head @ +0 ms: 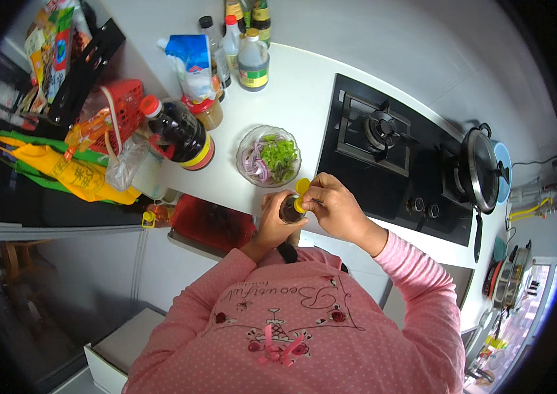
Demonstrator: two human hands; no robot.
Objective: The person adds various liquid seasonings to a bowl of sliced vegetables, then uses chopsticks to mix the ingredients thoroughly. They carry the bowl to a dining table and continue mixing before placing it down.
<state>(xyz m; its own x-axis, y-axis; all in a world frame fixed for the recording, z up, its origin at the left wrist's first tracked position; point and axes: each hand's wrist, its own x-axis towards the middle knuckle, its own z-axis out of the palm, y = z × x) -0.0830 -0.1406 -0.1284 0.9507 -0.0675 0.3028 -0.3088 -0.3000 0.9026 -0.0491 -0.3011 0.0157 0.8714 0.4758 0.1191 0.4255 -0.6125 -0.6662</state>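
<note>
A dark bottle with a yellow flip cap (290, 211) is held upright near the counter's front edge, its lid raised. My left hand (273, 221) is wrapped around the bottle's body. The fingers of my right hand (331, 205) pinch at the yellow cap; whether they hold some small part of it is hidden. Just beyond my hands, a glass bowl (243, 173) on the white counter holds sliced red onion (254, 162) and chopped green vegetable (279, 153).
Left of the bowl stand a large dark sauce bottle (180, 130), a lidded jar (209, 114) and several condiment bottles. A black gas hob (357, 182) lies to the right, bearing a lidded pan (477, 170). Below the counter is an open drawer (199, 248).
</note>
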